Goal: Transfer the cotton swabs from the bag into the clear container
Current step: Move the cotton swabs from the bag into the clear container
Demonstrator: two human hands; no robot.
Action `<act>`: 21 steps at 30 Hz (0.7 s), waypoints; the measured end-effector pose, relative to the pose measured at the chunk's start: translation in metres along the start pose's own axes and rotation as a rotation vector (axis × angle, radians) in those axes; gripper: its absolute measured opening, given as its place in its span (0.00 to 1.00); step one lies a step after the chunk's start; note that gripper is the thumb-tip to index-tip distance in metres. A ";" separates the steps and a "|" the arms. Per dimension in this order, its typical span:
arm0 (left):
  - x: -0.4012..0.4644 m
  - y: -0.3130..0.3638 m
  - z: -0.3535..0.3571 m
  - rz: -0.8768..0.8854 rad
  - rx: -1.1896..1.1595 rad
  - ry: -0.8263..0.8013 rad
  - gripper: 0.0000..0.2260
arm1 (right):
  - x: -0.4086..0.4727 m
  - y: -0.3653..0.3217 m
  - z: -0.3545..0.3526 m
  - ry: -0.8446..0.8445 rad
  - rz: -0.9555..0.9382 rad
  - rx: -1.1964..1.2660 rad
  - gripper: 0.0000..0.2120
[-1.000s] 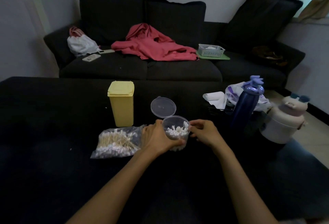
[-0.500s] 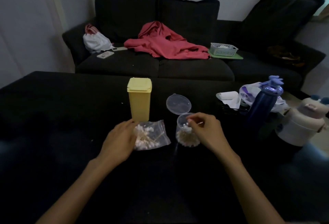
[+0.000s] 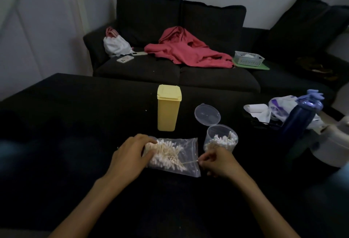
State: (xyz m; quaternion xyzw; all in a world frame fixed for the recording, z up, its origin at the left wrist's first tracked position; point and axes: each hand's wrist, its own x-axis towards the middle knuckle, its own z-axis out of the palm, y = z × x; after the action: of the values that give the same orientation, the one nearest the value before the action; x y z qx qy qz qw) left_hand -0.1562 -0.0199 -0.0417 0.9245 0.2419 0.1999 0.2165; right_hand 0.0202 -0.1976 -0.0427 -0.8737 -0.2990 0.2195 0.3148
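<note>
Here, left hand (image 3: 132,154) pressing flat-fingered on the closed end of the clear zip plastic bag (image 3: 175,154) lying on the black table (image 3: 66,124), fingers relaxed over the swab pile, not curled round it. Right hand (image 3: 217,164) pinching the tip of one wooden-stemmed cotton swab (image 3: 190,162) at the bag's open mouth, the stem half out and pointing toward the pile. Remaining cotton swabs (image 3: 168,152) heaped loose inside the bag, many left; more standing upright in the clear round plastic container (image 3: 221,141) just beyond the right hand, its hinged lid (image 3: 207,114) flipped back and open. Task judged partly done, with the container looking well filled. Likely trouble: a single thin stem slipping from the pinch and rolling onto the dark surface; neighbouring swabs snagging on the drawn one and spilling out of the mouth; the light container tipping if knocked by knuckles on the lift, since it stands very near the wrist; a swab catching the rim rather than dropping among the packed tips. Room for the move short and mostly free: bag mouth and container near each other, only the right hand between. Tall yellow plastic box (image 3: 169,107) behind the bag, apart from the path. Dark blue bottle (image 3: 300,118) and white jug (image 3: 332,143) off to the right, well apart from the container, so an outward swing of the elbow the only risk there. Near table edge below the forearms, out of the way.
</note>
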 end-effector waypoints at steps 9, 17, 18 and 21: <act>0.010 0.004 0.021 0.135 0.001 -0.297 0.18 | 0.012 0.009 0.016 0.047 -0.318 -0.452 0.10; 0.015 0.007 0.008 0.049 -0.028 -0.427 0.21 | -0.002 -0.012 0.003 -0.065 -0.116 0.276 0.05; 0.015 0.008 0.007 0.032 -0.022 -0.418 0.25 | -0.004 -0.016 0.006 -0.062 -0.055 0.445 0.05; 0.014 0.012 0.007 0.003 0.025 -0.387 0.39 | -0.008 -0.021 0.020 -0.040 0.001 0.582 0.05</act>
State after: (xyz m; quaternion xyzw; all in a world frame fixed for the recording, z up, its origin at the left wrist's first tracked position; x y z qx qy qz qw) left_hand -0.1367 -0.0241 -0.0378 0.9486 0.1969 0.0156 0.2474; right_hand -0.0048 -0.1814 -0.0410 -0.7422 -0.2292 0.3132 0.5464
